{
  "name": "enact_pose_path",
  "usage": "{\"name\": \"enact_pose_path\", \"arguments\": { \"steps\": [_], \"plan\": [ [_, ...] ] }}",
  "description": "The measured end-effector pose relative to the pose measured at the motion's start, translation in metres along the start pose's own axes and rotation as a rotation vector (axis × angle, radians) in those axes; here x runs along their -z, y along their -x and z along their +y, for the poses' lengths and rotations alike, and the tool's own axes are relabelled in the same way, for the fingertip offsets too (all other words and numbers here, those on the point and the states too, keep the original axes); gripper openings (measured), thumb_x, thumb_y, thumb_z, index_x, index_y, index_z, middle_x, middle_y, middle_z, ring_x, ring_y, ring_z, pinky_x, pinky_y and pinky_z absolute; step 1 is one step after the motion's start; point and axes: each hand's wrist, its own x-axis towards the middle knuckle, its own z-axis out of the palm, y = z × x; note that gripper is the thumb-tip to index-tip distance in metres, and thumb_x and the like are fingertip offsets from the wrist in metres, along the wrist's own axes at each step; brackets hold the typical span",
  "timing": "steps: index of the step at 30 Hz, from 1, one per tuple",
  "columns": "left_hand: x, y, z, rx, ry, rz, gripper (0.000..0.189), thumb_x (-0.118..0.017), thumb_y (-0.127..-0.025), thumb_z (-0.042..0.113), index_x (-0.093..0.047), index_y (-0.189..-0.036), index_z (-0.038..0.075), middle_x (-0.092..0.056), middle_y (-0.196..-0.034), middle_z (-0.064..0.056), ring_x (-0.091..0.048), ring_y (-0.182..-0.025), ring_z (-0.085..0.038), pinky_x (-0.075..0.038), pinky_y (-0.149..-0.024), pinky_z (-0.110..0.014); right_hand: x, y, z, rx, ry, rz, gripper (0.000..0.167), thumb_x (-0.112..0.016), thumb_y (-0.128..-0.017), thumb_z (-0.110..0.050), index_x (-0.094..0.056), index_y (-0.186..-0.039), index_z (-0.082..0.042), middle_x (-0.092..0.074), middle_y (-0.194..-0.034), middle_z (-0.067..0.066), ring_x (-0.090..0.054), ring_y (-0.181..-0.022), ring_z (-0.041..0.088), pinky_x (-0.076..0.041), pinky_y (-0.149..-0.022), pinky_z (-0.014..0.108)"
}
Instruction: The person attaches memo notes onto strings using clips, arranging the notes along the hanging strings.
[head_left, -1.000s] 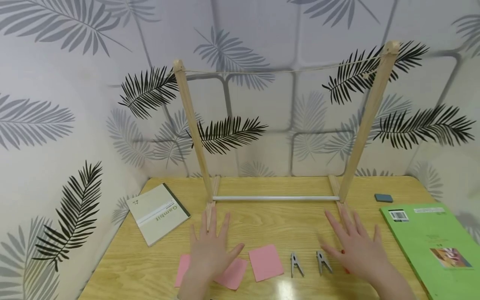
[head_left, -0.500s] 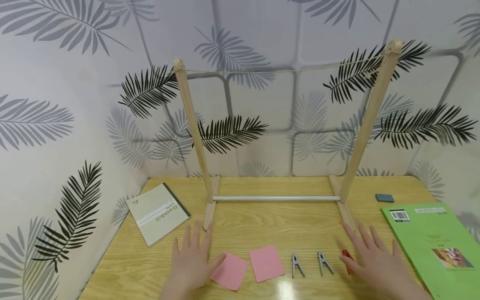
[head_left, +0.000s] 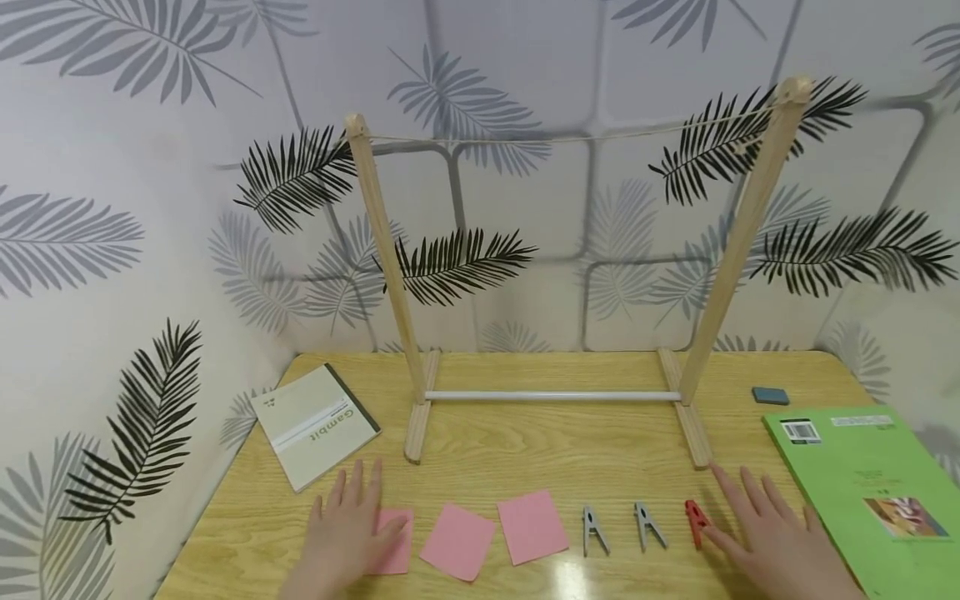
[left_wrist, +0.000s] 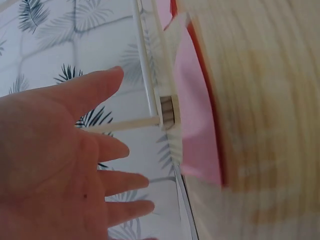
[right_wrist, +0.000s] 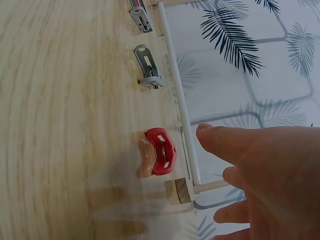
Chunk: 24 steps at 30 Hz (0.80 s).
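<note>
My left hand [head_left: 341, 533], fingers straight and spread, hovers over the leftmost pink sticky note [head_left: 397, 552] and partly hides it. In the left wrist view its palm [left_wrist: 45, 155] is bare, with a pink note [left_wrist: 197, 110] beyond the fingertips. Two more pink notes, one in the middle [head_left: 457, 542] and one on the right [head_left: 533, 527], lie alongside. My right hand [head_left: 783, 542] is likewise spread and holds nothing. Its thumb overlaps the red clothespin [head_left: 693, 515] in the head view; in the right wrist view that red clothespin [right_wrist: 162, 152] lies apart from it. Two grey clothespins [head_left: 592, 530] [head_left: 648, 525] lie in line.
Behind stands a wooden frame [head_left: 727, 258] with a string [head_left: 570, 142] across its top and a white rod [head_left: 551, 396] low down. A Gambit pad [head_left: 317, 427] lies left, a green pad [head_left: 862, 492] right, a small blue-grey block [head_left: 770, 396] behind it. A patterned wall rises at the back.
Both hands have drawn back toward me and apart, the left hand leftward, the right hand rightward. The middle note, the red clothespin and the frame's feet are now uncovered.
</note>
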Motion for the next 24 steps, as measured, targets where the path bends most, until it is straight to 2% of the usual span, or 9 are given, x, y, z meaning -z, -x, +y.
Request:
{"name": "enact_pose_path", "arguments": {
  "steps": [4,9,14,17,21,24],
  "plan": [
    [0.002,-0.001,-0.011,-0.038,0.018,0.003,0.086,-0.068,-0.089,0.046,-0.033,-0.151,-0.002,-0.034,-0.152,-0.033,-0.034,-0.137,-0.055,-0.031,-0.106,-0.073,-0.001,0.000,0.003,0.010,-0.011,0.002,0.097,-0.041,-0.089,-0.078,-0.025,-0.156,-0.010,-0.037,-0.146,0.039,-0.042,-0.125,0.061,-0.037,-0.090,0.077],
    [0.004,-0.003,-0.024,-0.058,0.112,-0.008,0.085,-0.077,-0.084,0.037,-0.039,-0.146,-0.007,-0.048,-0.138,-0.034,-0.047,-0.123,-0.054,-0.041,-0.102,-0.065,-0.001,-0.001,0.002,0.034,0.000,0.022,0.098,-0.047,-0.087,-0.077,-0.039,-0.148,-0.001,-0.051,-0.134,0.036,-0.052,-0.115,0.056,-0.047,-0.085,0.066],
    [0.005,-0.009,-0.037,-0.031,0.334,-0.049,0.080,-0.081,-0.082,0.026,-0.043,-0.142,-0.010,-0.058,-0.124,-0.024,-0.056,-0.113,-0.040,-0.046,-0.100,-0.057,-0.001,-0.003,0.002,0.026,-0.001,0.017,0.098,-0.052,-0.082,-0.079,-0.050,-0.137,0.002,-0.060,-0.121,0.026,-0.056,-0.106,0.050,-0.050,-0.082,0.060],
    [0.006,-0.011,-0.042,-0.011,0.443,-0.060,0.072,-0.081,-0.081,0.018,-0.048,-0.137,-0.012,-0.062,-0.116,-0.018,-0.060,-0.104,-0.029,-0.051,-0.095,-0.049,-0.002,-0.003,0.004,0.041,-0.020,0.023,0.095,-0.056,-0.079,-0.078,-0.054,-0.131,0.001,-0.062,-0.117,0.022,-0.057,-0.102,0.046,-0.051,-0.082,0.058],
    [0.009,-0.015,-0.045,0.011,0.515,-0.068,0.061,-0.082,-0.079,0.012,-0.056,-0.128,-0.012,-0.064,-0.106,-0.011,-0.059,-0.092,-0.019,-0.053,-0.083,-0.035,-0.003,-0.005,0.006,0.056,-0.060,0.007,0.089,-0.061,-0.077,-0.076,-0.058,-0.124,-0.001,-0.063,-0.112,0.016,-0.058,-0.099,0.042,-0.050,-0.082,0.056],
    [0.010,-0.016,-0.045,0.030,0.532,-0.066,0.053,-0.084,-0.076,0.010,-0.062,-0.121,-0.009,-0.065,-0.101,-0.007,-0.058,-0.088,-0.016,-0.051,-0.078,-0.029,-0.003,-0.008,0.008,0.058,-0.090,-0.010,0.083,-0.064,-0.076,-0.074,-0.061,-0.120,-0.003,-0.064,-0.109,0.012,-0.059,-0.096,0.038,-0.051,-0.082,0.055]
  ]
}}
